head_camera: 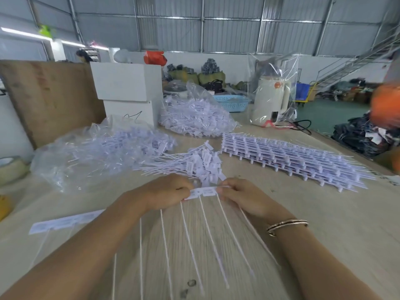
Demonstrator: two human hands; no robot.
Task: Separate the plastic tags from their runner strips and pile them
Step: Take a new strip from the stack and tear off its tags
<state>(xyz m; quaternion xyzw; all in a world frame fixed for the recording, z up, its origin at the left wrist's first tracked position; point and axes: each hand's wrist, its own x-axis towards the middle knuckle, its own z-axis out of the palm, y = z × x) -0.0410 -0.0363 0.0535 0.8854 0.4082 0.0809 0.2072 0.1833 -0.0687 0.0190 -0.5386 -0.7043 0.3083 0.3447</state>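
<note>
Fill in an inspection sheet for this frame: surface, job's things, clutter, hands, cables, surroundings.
Surface: pale wooden table, with dark marks near the front edge.
Job's things: strip of tags held between both hands, tails trailing toward the camera; loose tag pile just beyond; stack of uncut strips at right; two clear bags of tags behind; another strip lying at left.
Clutter: tape roll, white boxes, blue basket, bagged white kettle.
Hands: left hand and right hand each grip one end of the strip.
Cables: black cord by the kettle.
Surroundings: warehouse with a metal staircase and piled goods.
</note>
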